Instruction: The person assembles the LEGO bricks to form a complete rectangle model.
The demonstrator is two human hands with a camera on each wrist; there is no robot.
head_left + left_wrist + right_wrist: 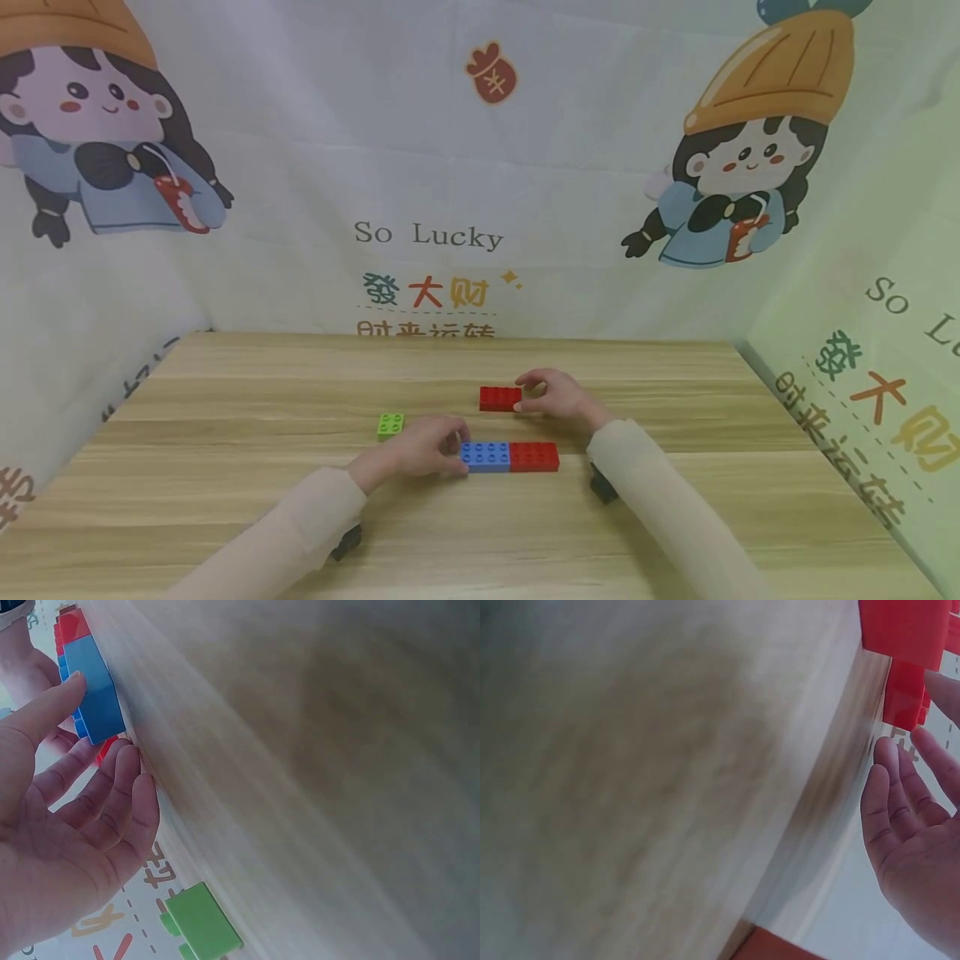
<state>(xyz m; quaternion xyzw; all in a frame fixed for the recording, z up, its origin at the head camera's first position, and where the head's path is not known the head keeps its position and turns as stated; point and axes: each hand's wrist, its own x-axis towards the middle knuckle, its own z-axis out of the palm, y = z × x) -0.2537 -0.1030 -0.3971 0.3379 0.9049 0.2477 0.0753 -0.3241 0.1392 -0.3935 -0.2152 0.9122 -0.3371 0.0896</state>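
Observation:
A blue toy brick (485,457) and a red toy brick (534,457) lie end to end in a row, studs up. My left hand (423,447) pinches the blue brick's left end, thumb on the near side and index finger at the far corner. In the left wrist view the other fingers of that hand curve loosely past the brick. Behind the row lies a second red brick (498,399). My right hand (558,395) pinches its right end between thumb and index finger, shown also on the far red brick (904,696) in the right wrist view.
A small green brick (391,426) sits left of the row, just beyond my left hand. The wooden table (637,367) ends at a printed cloth backdrop (570,275), which also hangs along both sides.

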